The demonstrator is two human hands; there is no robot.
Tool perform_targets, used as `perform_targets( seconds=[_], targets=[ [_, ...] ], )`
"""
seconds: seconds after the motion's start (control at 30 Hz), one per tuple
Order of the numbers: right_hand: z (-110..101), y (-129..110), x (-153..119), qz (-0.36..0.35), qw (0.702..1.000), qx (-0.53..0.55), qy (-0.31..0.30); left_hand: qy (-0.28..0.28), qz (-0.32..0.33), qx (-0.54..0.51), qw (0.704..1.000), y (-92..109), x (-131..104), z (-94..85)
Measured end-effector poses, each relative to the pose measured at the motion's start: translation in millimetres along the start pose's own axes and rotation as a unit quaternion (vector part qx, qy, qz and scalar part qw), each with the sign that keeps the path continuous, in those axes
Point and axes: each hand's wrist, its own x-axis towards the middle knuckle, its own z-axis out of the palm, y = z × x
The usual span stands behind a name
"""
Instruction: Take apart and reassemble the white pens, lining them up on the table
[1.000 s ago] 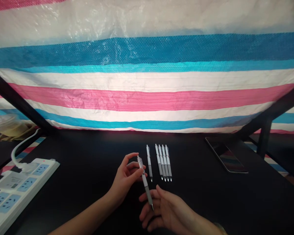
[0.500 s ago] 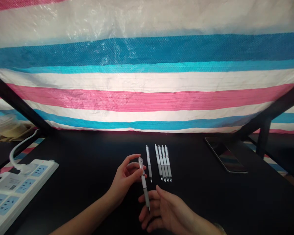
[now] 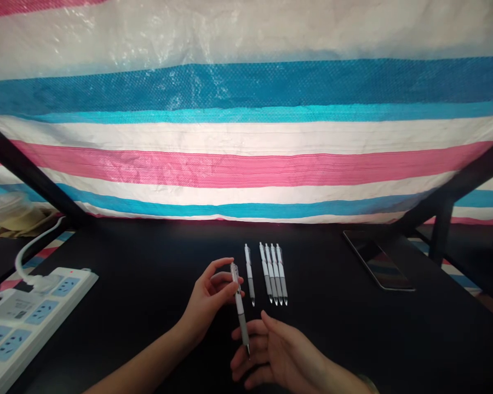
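A white pen with a grey grip (image 3: 242, 323) is pinched near its top by my left hand (image 3: 214, 295), its tip pointing down toward me. Close to that tip, my right hand (image 3: 277, 353) is open, palm facing left, with its fingers apart and curved. Whether its fingertips touch the pen I cannot tell. Beyond my hands, a single white pen (image 3: 250, 273) lies on the black table (image 3: 148, 284). Just to its right, several like pens (image 3: 273, 273) lie side by side, tips toward me.
A white power strip (image 3: 33, 312) with a plugged-in cable lies at the left. At the right rests a dark phone (image 3: 378, 260). A plastic cup (image 3: 8, 210) stands at the far left. Behind the table hangs a striped sheet (image 3: 246, 169) between black bars.
The held pen and my left fingertips have shifted very slightly to the left. My right fingers have moved a little the same way.
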Motion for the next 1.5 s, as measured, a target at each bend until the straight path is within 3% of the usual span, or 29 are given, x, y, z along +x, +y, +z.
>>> perform_targets(
  seconds=[0.63, 0.87, 1.1, 1.17, 1.33, 1.5],
  targets=[
    [1, 0, -1, -0.002, 1.0, 0.003, 0.0, 0.026, -0.002, -0.004, 1.0, 3, 1, -0.8],
    [0, -1, -1, -0.037, 0.998, -0.038, 0.031, 0.023, -0.001, 0.003, 1.0, 17, 3, 1.7],
    [2, 1, -2, -0.054, 0.99, -0.112, 0.063, 0.004, 0.037, 0.051, 0.998, 31, 33, 3.8],
    [3, 0, -2, -0.056, 0.99, -0.114, 0.062, 0.019, 0.03, 0.124, 0.992, 28, 47, 4.7],
    [1, 1, 0, -0.051, 0.989, -0.128, 0.052, 0.031, 0.023, 0.186, 0.982, 13, 74, 4.8],
    [4, -4, -5, -0.072, 0.967, -0.237, 0.052, 0.054, 0.02, 0.211, 0.976, 7, 65, 2.4]
  ],
)
